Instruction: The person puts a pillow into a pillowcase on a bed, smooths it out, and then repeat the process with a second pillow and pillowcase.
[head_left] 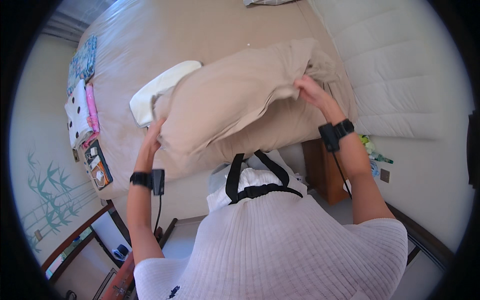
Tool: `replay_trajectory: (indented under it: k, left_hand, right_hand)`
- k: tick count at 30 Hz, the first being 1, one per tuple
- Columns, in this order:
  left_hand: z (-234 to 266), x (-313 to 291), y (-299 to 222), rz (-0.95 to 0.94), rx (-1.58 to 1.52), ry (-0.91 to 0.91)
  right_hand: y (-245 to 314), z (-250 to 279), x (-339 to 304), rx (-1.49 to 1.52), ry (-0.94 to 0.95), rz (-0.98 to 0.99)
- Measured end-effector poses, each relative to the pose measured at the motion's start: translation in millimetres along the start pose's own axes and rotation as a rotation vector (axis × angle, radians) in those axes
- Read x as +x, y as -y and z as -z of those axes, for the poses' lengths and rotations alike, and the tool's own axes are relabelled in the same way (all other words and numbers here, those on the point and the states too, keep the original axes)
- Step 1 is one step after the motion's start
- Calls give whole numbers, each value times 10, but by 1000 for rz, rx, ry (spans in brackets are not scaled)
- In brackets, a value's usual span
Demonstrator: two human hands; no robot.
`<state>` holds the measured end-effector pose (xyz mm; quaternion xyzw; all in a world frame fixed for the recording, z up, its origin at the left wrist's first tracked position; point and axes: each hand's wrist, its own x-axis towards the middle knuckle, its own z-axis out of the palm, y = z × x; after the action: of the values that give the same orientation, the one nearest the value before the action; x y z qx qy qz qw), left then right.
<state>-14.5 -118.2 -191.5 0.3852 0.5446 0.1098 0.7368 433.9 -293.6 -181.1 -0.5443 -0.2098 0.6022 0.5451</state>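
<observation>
A beige pillow (230, 95) in a loose pillowcase is held up between both my hands over the near part of the bed. My left hand (154, 134) grips its left end, the fingers partly hidden by the cloth. At the other end, my right hand (311, 91) is closed on the pillowcase edge, where the fabric bunches up. Beneath the near side the case sags into a fold. A white cushion-like piece (157, 92) with a pale rim lies on the sheet behind the pillow's left end, partly covered by it.
The bed (210, 30) has a beige fitted sheet. Folded cloths, one blue patterned (82, 62) and one white with black dots (78, 115), lie along its left edge near a dark tray (99, 165) of small items. A padded white headboard (395, 75) stands right, a wooden cabinet (327, 172) below.
</observation>
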Motion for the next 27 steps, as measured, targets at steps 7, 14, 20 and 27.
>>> replay_trajectory:
  k: [7, 14, 20, 27]
  left_hand:
    - [951, -96, 857, 80, 472, -537]
    - [559, 191, 1233, 186, 288, -433]
    - [-980, 804, 879, 93, 304, -152]
    - [-1695, 1024, 308, -51, 293, -81]
  right_hand:
    - [-982, -227, 19, -760, 539, -396]
    - [-1225, 4, 539, -494, 216, -57]
    - [-1686, -293, 1112, -1046, -206, 216]
    - [-1718, -236, 1526, -933, -623, -110]
